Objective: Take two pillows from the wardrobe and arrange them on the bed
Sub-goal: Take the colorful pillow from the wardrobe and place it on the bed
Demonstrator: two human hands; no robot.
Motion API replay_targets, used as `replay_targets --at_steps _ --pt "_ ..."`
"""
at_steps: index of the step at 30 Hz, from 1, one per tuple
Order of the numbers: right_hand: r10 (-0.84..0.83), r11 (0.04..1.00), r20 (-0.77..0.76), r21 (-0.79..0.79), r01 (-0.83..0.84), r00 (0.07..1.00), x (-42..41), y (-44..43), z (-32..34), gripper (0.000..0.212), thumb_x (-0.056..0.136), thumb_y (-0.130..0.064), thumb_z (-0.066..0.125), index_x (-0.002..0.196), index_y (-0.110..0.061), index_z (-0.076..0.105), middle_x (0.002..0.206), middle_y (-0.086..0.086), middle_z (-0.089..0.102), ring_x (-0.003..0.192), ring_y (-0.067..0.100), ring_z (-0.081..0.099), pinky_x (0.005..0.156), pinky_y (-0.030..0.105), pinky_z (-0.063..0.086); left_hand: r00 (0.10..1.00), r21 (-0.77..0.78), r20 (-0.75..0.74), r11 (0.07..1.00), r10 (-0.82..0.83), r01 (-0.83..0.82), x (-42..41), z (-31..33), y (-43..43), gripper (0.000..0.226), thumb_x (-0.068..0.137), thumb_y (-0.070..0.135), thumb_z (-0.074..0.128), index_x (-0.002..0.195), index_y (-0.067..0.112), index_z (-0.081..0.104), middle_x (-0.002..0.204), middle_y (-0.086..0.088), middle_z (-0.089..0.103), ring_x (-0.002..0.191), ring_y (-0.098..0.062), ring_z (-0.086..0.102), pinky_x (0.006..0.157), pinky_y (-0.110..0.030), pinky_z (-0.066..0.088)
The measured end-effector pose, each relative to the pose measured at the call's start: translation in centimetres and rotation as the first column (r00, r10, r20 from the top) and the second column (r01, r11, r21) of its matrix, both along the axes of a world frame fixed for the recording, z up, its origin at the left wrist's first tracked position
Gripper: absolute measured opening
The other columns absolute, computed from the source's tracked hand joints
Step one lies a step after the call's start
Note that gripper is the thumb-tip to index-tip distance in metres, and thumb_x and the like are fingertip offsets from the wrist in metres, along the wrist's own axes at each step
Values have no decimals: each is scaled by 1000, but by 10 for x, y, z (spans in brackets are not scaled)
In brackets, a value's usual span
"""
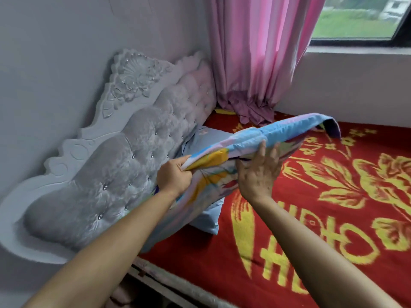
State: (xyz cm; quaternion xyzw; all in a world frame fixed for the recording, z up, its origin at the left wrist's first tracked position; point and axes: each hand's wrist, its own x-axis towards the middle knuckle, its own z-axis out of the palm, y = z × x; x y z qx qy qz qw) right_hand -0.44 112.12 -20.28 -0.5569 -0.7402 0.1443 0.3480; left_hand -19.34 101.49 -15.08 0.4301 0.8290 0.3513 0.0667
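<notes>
Head view shows you large yellow characters and flower shapes woven into the red blanket (311, 230) covering the bed; the characters are too blurred and skewed to read. Your left hand (174, 176) is closed in a fist, pinching the near corner of the multicoloured pillow (255, 135), forearm stretched out from the lower left. Your right hand (259, 172) is raised with its back toward you, fingers (263, 150) extended upward along the pillow's near edge, thumb tucked out of sight beneath the fabric. You hold the pillow lifted over the head end of the bed, beside the tufted grey headboard (124, 165). A second pillow, pale blue (206, 138), lies against the headboard, mostly hidden behind the raised one. A pink curtain (258, 63) bunches onto the bed's far corner.
</notes>
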Motion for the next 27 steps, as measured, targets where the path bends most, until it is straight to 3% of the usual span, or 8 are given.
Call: replay_targets --at_steps 3,7,15,17,19,22,24,27 --pt "-95 931 -218 -364 10 971 -32 22 -31 101 86 -76 36 157 -16 -4 163 22 -5 151 34 -3 123 47 6 980 16 194 999 -54 52 -30 -12 31 48 69 12 61 103 45 71 75 10 75 70 -15 67 55 -20 45" --pt "-126 915 -365 -402 -34 923 -76 48 -57 104 82 -83 31 158 -21 -3 165 14 3 152 26 3 123 42 6 779 149 601 982 -180 112 -74 -27 73 30 76 -2 71 92 22 80 68 12 67 65 -10 57 56 -22 44" --pt "-66 997 -72 -34 64 995 -176 111 -106 84 93 -62 40 156 -11 18 161 26 9 152 34 6 122 41 6 412 121 896 985 -163 126 -210 -75 163 11 82 4 73 87 13 76 80 -3 75 68 -17 68 66 -27 57" --pt "33 995 110 -99 -22 993 -198 129 -149 81 93 -63 42 156 -16 21 162 23 11 151 34 10 121 42 10 612 -15 788 993 -63 121 -248 -120 189 6 86 18 72 92 17 73 87 -2 75 79 -21 70 71 -26 56" --pt "188 946 314 -312 -86 930 -206 130 -206 76 94 -64 39 156 -23 22 164 17 10 150 34 12 121 47 15 886 -248 463 961 9 120 -275 -179 202 23 91 33 64 108 19 67 105 -8 73 98 -28 67 82 -31 55" --pt "372 767 395 -641 -38 840 -203 108 -295 72 95 -67 31 156 -34 12 166 6 -3 152 32 0 120 57 12 952 -586 282 765 -118 268 -285 -277 193 63 96 44 51 150 17 32 155 -19 34 141 -35 35 115 -45 31" --pt "318 766 375 -643 -3 871 -203 98 -334 73 92 -73 23 155 -41 7 166 1 -10 152 30 -8 118 61 6 962 -746 160 611 -220 264 -276 -332 173 71 95 58 40 155 32 13 164 -14 4 151 -35 5 121 -55 11" --pt "278 777 336 -630 -4 900 -207 102 -363 77 84 -80 15 153 -47 8 166 -3 -11 152 30 -9 116 64 1 968 -764 4 623 -251 165 -264 -377 160 73 89 71 37 152 44 12 166 -5 -2 151 -34 -3 115 -65 8"
